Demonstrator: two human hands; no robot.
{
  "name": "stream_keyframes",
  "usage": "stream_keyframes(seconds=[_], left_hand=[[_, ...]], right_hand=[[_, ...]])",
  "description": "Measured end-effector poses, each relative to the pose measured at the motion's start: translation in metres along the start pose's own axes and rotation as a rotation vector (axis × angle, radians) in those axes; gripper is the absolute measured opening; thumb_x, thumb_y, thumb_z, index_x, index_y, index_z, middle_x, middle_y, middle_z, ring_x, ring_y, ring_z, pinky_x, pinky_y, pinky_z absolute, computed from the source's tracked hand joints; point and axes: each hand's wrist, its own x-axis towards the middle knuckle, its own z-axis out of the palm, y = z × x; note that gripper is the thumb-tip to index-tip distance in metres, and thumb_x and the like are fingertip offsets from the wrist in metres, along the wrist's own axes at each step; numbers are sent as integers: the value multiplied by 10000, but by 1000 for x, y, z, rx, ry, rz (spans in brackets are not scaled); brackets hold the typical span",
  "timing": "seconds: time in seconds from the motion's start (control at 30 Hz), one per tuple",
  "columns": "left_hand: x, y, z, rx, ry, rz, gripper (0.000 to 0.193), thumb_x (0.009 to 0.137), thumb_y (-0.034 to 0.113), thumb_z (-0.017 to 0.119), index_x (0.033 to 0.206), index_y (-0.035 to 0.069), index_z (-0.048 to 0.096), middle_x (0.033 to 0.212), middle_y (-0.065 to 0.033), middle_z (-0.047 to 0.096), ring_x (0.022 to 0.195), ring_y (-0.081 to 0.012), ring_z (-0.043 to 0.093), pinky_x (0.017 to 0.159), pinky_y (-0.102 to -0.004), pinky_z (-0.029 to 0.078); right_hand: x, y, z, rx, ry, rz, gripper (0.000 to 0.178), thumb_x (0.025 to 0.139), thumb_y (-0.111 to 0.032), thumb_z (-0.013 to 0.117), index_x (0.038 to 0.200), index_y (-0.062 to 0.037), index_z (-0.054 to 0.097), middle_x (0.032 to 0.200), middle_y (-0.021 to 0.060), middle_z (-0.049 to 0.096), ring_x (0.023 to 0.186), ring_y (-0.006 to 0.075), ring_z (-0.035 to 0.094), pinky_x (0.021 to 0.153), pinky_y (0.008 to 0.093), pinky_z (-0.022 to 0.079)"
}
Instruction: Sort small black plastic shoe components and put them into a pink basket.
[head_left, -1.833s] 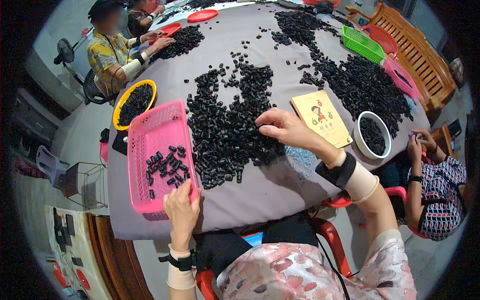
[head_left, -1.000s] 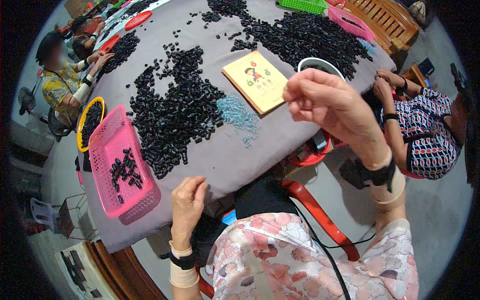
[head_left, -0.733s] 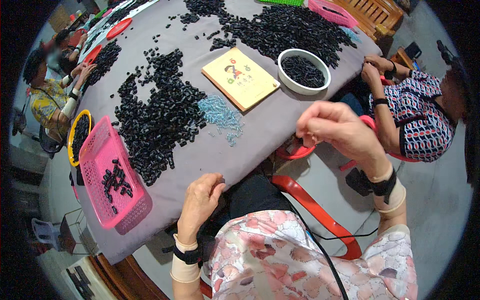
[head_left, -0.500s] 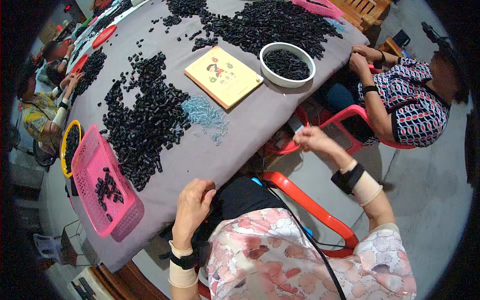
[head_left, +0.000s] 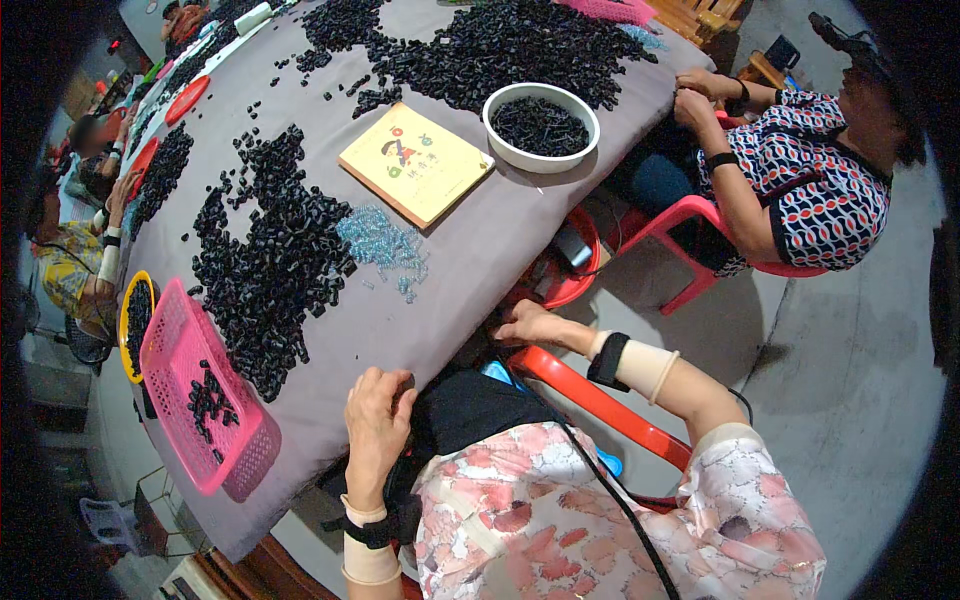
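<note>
My left hand [head_left: 377, 420] rests at the table's near edge with its fingers curled in. A small dark bit shows by its fingertips, too small to name. My right hand [head_left: 530, 325] is low beside the table edge, between the edge and a red chair [head_left: 600, 405]. Its fingers point down into a dark spot, so what they touch is hidden. Before my left hand lies a big heap of small black tube-shaped pieces [head_left: 275, 255], with a pile of clear bluish pieces [head_left: 380, 245] against its right side.
A pink basket [head_left: 165, 350] holds some black pieces, next to a yellow-rimmed tray [head_left: 126, 340]. Beyond are a yellow book [head_left: 415, 165] and a white bowl [head_left: 590, 130] of black pieces. A red basin [head_left: 590, 280] stands below the table edge. Other people sit around the table.
My right hand has moved left and nearer from above the red basin to beside the table edge. The left hand has hardly moved. The whole view has shifted slightly.
</note>
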Motion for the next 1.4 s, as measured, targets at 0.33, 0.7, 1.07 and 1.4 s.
stream_keyframes(seconds=[0.33,0.7,1.07,1.4], left_hand=[[-2,-7,4,-4,22,43,165,729,47,654,884,47,596,773,-93,502,756,-278,503,681,-364,381],[0,-10,12,71,62,52,122,764,86,636,867,39,591,736,-103,481,704,-274,497,651,-370,388],[0,-16,22,108,106,38,105,731,74,663,812,60,599,723,-74,469,712,-257,494,635,-353,367],[0,-21,14,54,99,47,144,709,70,672,838,66,608,759,-77,503,749,-263,515,661,-369,382]], right_hand=[[-9,44,13,243,198,-148,420,805,-380,626,869,35,624,682,99,601,583,198,575,521,330,461],[14,142,-22,970,480,-42,108,753,-43,525,851,-85,516,696,-18,523,578,103,506,530,239,442],[27,131,-24,904,482,-91,156,739,-36,527,890,-71,544,776,3,564,621,126,524,577,271,467],[13,119,-31,438,298,99,187,818,-229,596,811,-42,589,691,20,548,670,134,573,569,318,492]])
